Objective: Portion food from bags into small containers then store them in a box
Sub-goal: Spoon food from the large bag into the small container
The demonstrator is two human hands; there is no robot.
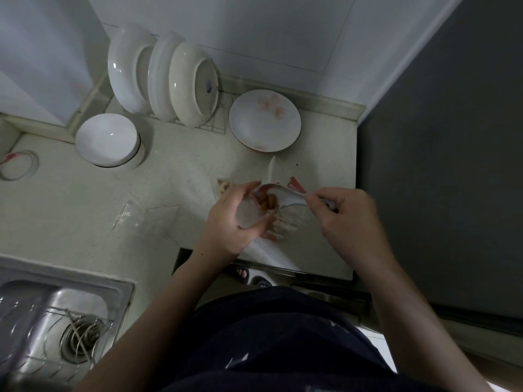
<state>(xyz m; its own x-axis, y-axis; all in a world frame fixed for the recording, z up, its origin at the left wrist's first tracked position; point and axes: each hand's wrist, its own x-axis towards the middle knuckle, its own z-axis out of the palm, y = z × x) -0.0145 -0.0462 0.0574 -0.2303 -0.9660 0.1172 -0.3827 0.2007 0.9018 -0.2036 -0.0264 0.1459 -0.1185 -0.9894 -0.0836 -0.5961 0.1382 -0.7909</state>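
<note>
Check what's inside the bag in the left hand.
Orange-brown food pieces show at the bag mouth, with the white spoon held by the right hand dipped in. The left hand covers the rest; amount unknown.

Plate [264,120], 12 o'clock: white, pink blossom print. Bowl [107,140], 10 o'clock: white. Counter [85,210]: pale, speckled. Spoon [291,198]: white. Food [267,202]: orange-brown. Bag [249,215]: clear.

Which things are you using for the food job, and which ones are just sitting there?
In use:
left hand, gripping the clear plastic bag of orange-brown food
right hand, holding the white spoon at the bag's mouth

Just lying about:
round white bowl
flowered white plate
white plates standing in the wire rack
steel sink
</note>
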